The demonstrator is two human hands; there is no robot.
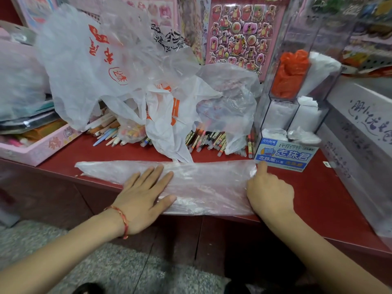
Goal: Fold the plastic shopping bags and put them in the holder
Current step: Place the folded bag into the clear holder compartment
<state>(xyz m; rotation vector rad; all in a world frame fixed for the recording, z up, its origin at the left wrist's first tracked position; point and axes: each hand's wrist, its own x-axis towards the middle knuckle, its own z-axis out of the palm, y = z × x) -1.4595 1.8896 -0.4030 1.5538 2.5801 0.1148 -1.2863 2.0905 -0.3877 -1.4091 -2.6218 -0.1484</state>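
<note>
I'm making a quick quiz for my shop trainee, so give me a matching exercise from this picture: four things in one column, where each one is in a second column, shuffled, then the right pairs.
Things
1. flattened clear bag
2. orange bag
3. blue pen box
4. bag with red print

Places
A. inside the holder, in an upper compartment
B. heaped at the back left, over the pencils
C. flat along the front edge of the counter, pressed by the left hand
D. on the counter, in front of the holder

Pairs: 1-C, 2-A, 3-D, 4-B
</note>
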